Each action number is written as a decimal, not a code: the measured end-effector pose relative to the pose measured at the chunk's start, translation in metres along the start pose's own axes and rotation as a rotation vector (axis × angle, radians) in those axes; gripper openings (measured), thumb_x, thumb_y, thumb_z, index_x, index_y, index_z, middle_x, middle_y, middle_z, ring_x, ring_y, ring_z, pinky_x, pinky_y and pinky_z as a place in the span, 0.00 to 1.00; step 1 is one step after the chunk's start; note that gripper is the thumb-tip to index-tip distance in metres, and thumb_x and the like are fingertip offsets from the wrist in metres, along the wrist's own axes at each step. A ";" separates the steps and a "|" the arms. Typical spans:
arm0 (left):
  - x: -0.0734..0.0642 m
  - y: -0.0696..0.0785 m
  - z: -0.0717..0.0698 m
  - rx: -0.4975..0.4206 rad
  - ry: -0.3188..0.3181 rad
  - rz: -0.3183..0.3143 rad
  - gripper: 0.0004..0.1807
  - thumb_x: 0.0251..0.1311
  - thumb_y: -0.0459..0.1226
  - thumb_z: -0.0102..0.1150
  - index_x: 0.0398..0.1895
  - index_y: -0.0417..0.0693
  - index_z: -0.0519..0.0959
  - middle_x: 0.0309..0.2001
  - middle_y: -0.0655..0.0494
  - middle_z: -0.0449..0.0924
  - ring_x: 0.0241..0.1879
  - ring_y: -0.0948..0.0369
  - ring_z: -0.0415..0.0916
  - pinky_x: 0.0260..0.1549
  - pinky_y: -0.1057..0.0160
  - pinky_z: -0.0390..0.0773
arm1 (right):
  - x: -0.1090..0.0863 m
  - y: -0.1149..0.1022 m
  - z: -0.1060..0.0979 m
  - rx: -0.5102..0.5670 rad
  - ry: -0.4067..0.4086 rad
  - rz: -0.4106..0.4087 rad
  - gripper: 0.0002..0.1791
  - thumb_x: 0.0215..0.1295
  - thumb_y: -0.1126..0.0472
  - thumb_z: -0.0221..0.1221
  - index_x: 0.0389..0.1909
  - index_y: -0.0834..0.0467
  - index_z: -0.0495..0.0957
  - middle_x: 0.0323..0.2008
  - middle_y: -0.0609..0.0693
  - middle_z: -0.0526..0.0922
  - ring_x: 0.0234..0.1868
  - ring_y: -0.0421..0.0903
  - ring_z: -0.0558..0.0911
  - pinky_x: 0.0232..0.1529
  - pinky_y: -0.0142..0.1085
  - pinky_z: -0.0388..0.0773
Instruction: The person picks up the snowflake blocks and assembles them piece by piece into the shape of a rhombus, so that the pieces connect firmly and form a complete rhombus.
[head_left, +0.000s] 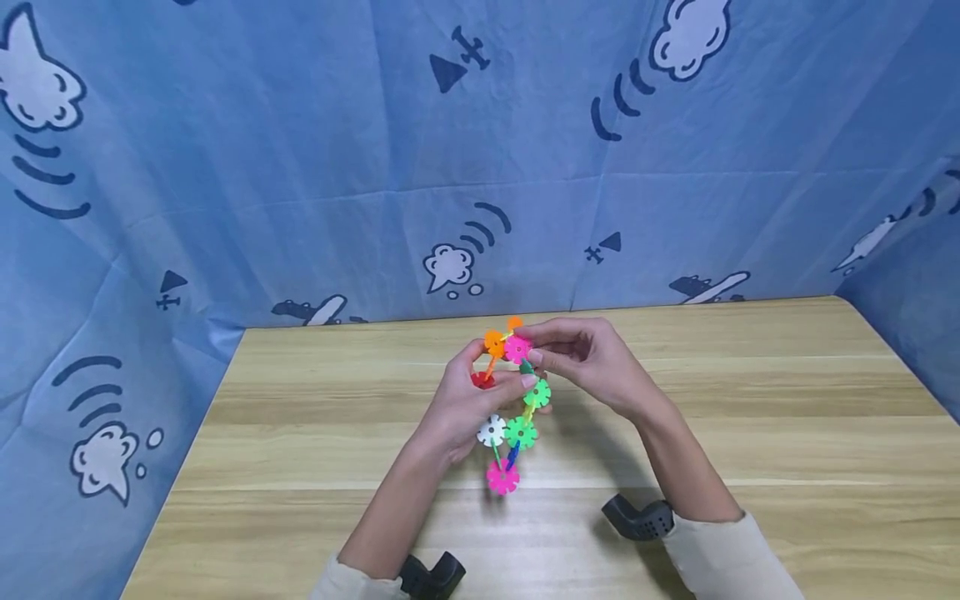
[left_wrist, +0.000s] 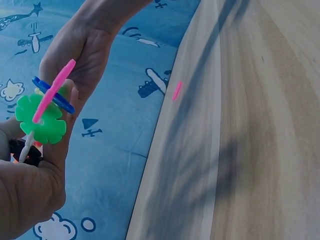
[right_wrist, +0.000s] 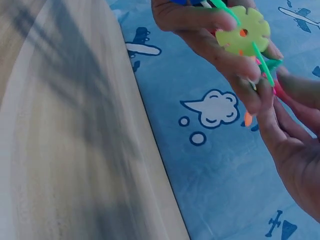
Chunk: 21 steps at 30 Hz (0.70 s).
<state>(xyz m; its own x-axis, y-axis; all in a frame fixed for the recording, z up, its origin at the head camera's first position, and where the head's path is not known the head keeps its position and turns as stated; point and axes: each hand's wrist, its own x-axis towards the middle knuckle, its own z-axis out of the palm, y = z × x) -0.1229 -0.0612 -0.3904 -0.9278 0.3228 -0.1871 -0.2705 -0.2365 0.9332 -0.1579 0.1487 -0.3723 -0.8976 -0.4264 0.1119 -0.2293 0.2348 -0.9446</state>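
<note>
A looped chain of notched plastic snowflake discs [head_left: 521,432] is held up over the table between both hands. Orange, pink, red, green, white, yellow and blue pieces are slotted together, some seen edge-on. My left hand [head_left: 468,404] grips the chain's left side, its thumb reaching across toward a green disc [head_left: 537,392]. At the top, my right hand [head_left: 596,358] pinches a pink disc [head_left: 517,349] between thumb and fingers, beside an orange disc [head_left: 494,343]. Another pink disc [head_left: 502,477] hangs at the lower end. Fingers hide part of the chain in both wrist views.
The wooden table [head_left: 300,467] lies beneath the hands, with their shadows on it. A blue patterned curtain [head_left: 337,167] stands behind the table and along its sides. Black wrist devices [head_left: 637,518] sit at both cuffs. A small pink piece [left_wrist: 177,91] shows near the table edge.
</note>
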 end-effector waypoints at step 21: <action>0.001 0.002 -0.002 0.020 0.008 -0.002 0.36 0.68 0.28 0.69 0.76 0.44 0.66 0.41 0.52 0.89 0.38 0.61 0.88 0.50 0.58 0.91 | -0.001 0.000 -0.002 0.016 -0.119 -0.120 0.30 0.62 0.79 0.69 0.67 0.73 0.76 0.62 0.70 0.83 0.49 0.38 0.88 0.54 0.32 0.89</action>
<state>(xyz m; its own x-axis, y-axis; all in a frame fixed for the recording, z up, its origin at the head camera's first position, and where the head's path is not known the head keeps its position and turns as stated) -0.1245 -0.0632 -0.3896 -0.9293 0.3161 -0.1909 -0.2670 -0.2181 0.9387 -0.1580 0.1507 -0.3716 -0.8126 -0.5517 0.1879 -0.3257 0.1625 -0.9314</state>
